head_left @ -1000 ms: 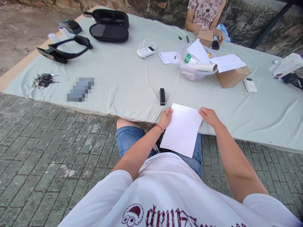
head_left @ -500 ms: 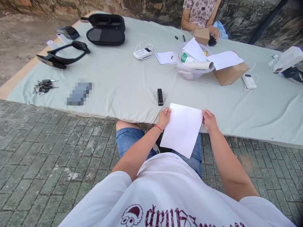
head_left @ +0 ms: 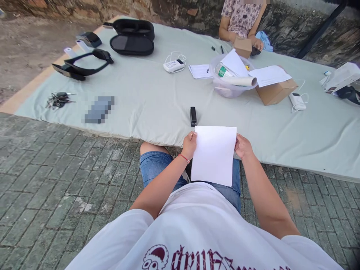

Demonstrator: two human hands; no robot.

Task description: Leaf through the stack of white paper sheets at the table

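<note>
A blank white sheet of paper (head_left: 214, 155) is held out over my lap, its top edge just over the table's front edge. My left hand (head_left: 190, 144) pinches the sheet's left edge near the upper corner; a red string bracelet is on that wrist. On the opposite side, my right hand (head_left: 242, 145) grips the right edge near the top, fingers partly hidden behind the paper. A small black stapler (head_left: 193, 116) lies on the cloth just beyond the sheet's upper left corner, touched by neither hand.
The cloth-covered table (head_left: 157, 101) carries keys (head_left: 59, 99), a blurred phone-like slab (head_left: 99, 109), a black headset (head_left: 84, 63), an open black case (head_left: 132, 43), white corded devices (head_left: 174, 65), a plastic basin (head_left: 227, 90) of papers and a cardboard box (head_left: 277, 92). Another person (head_left: 242, 22) sits opposite.
The sheet has turned from tilted to nearly straight and come slightly left, with both hands still on its edges. My view has shifted a little.
</note>
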